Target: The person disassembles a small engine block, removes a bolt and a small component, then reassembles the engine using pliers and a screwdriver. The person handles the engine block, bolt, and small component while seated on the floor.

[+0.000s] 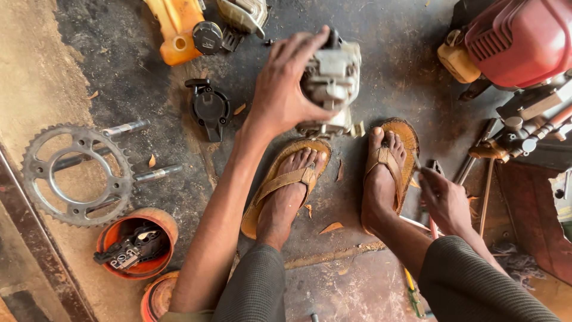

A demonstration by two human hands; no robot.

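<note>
My left hand (286, 89) grips a grey metal engine part (333, 83), holding it just above the oily floor in front of my feet. My right hand (444, 200) is low at the right, next to my right foot, with its fingers closed on a thin tool (417, 162) whose tip points up by the sandal. Both feet rest in brown sandals (286, 179) below the engine part.
A toothed sprocket (77, 176) with bolts lies at the left, above an orange tub (137, 244) of black parts. A black cap part (210, 108) and a yellow tank (179, 27) lie at the top. At the right stand a red engine (518, 39) and metal rods (485, 161).
</note>
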